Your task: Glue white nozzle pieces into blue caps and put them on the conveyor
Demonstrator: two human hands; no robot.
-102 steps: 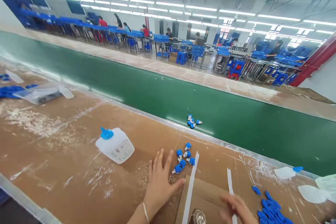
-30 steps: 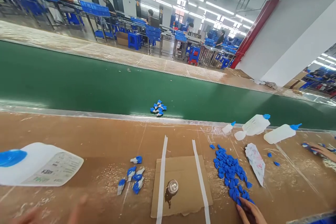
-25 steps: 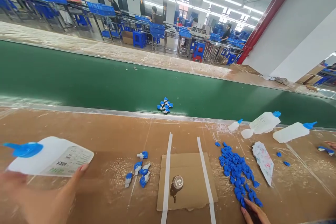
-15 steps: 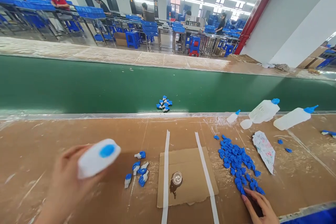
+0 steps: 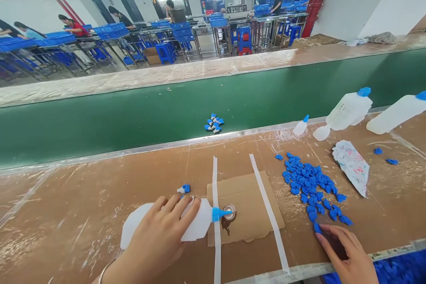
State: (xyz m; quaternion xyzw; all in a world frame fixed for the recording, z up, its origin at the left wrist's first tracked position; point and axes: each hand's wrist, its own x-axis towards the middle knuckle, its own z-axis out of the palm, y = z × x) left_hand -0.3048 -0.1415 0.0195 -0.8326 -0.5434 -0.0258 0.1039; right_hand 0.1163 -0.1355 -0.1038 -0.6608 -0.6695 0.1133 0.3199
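Note:
My left hand (image 5: 163, 226) is wrapped round a white squeeze bottle (image 5: 133, 226), which lies on its side in the air with its blue nozzle pointing right. The nozzle tip is over a small clear round dish (image 5: 229, 212) on a cardboard sheet (image 5: 249, 195); a dark wet patch marks the card beside it. My right hand (image 5: 349, 248) pinches a small blue plastic part (image 5: 317, 228) between thumb and forefinger, at the near end of a pile of blue plastic parts (image 5: 308, 179). A blue-and-grey piece (image 5: 184, 188) shows beyond the bottle; others are hidden under my left hand.
Two white tape strips (image 5: 266, 204) cross the cardboard. A green belt (image 5: 133, 120) carries a small heap of blue-and-grey pieces (image 5: 214, 123). More bottles (image 5: 349, 111) and a stained white pad (image 5: 352, 164) are at the right. People sit at benches across the room.
My left hand has brought the bottle rightwards from the left side and turned its nozzle over the small dish. My right hand stays at the pile's near end. The view has shifted slightly.

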